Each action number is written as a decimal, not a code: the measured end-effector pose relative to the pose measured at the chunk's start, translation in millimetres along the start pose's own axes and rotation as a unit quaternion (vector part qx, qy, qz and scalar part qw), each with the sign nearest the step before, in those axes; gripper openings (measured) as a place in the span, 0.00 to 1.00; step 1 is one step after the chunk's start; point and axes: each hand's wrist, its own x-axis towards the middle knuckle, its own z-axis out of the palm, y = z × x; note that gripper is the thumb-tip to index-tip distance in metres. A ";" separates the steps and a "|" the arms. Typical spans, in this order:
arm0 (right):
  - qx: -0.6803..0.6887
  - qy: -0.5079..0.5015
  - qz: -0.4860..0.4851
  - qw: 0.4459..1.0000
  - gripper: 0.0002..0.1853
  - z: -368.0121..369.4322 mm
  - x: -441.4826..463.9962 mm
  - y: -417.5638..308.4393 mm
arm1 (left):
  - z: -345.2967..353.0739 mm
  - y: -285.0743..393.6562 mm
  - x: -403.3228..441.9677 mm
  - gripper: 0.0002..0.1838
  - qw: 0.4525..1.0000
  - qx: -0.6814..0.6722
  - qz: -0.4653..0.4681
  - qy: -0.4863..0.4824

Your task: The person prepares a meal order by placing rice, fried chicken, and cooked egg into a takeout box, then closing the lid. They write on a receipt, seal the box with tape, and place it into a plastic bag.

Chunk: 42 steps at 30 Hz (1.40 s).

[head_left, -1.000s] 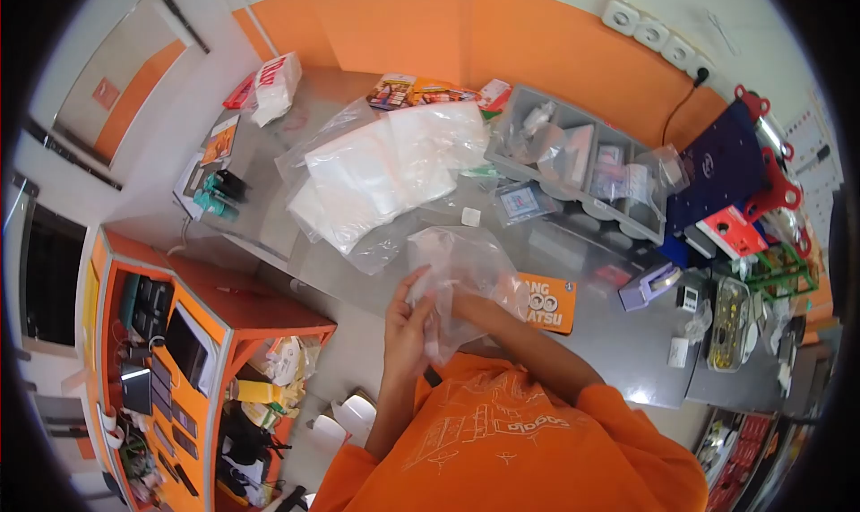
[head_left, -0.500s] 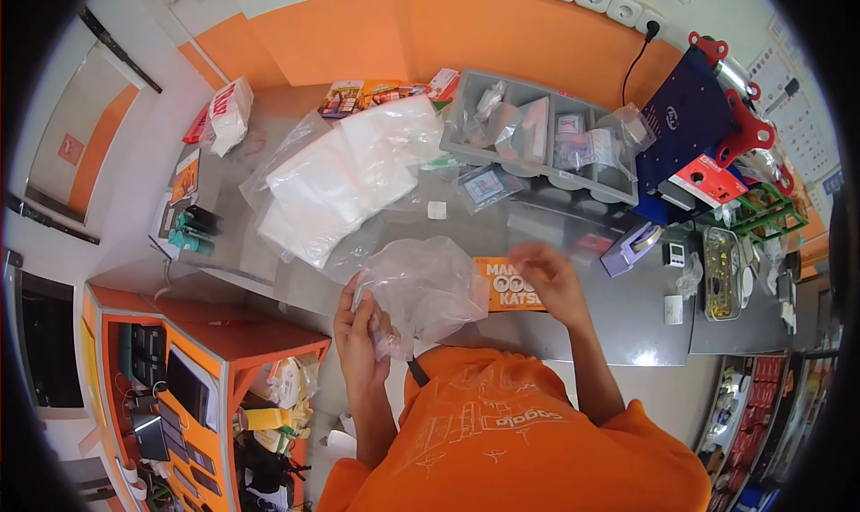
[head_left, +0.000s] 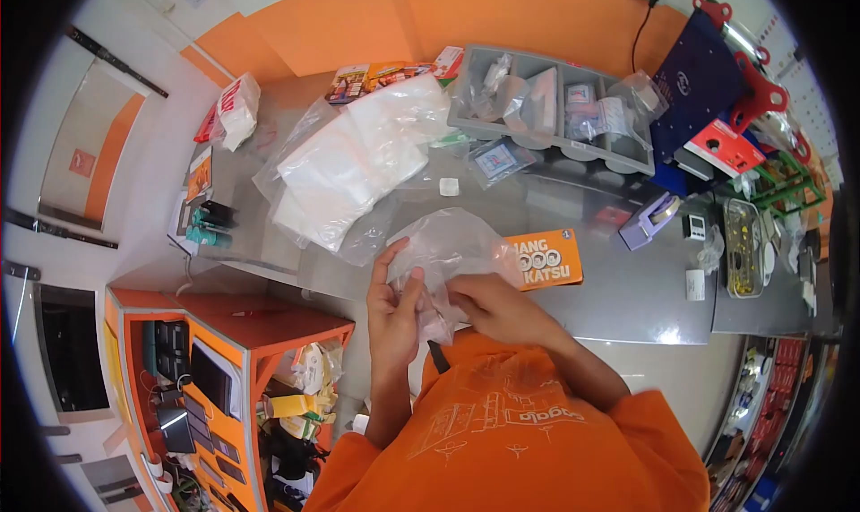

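Note:
A clear plastic bag [head_left: 457, 239] is puffed out over the front of the metal table, between my hands. My left hand [head_left: 394, 306] grips the bag's gathered near end, thumb toward the middle. Close beside it, my right hand [head_left: 493, 306] is at the bag's near side with its fingers bent; the fingertips are partly hidden by the plastic. Just beyond my right hand lies an orange box [head_left: 560, 275] with white lettering, its left end covered by the bag.
A stack of clear bags [head_left: 349, 167] lies on the metal table [head_left: 609, 297]. Behind it stands a grey divided tray [head_left: 546, 140] of small packets. A purple tape dispenser [head_left: 647, 223] and a blue sealing machine [head_left: 703, 91] are at the right. An orange shelf [head_left: 233, 319] stands at lower left.
My right hand has come down and left from above the orange box to the bag beside my left hand. The view has shifted slightly.

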 end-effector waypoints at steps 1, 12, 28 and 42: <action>-0.140 -0.042 0.040 0.988 0.18 10.4 14.4 26.0 | 3.7 4.1 -4.7 0.23 0.999 0.044 0.010 -0.008; -0.585 0.011 -0.015 0.810 0.32 -12.4 24.3 106.1 | 8.4 -29.5 -62.1 0.21 0.991 0.126 -0.026 -0.036; -0.205 0.516 0.378 0.741 0.61 8.4 -92.1 175.1 | -26.0 -23.0 -23.3 0.21 0.937 0.316 0.078 0.126; -0.021 0.564 0.424 0.708 0.49 -10.6 -199.0 183.6 | -67.4 -129.2 -49.2 0.15 0.866 0.487 -0.055 0.103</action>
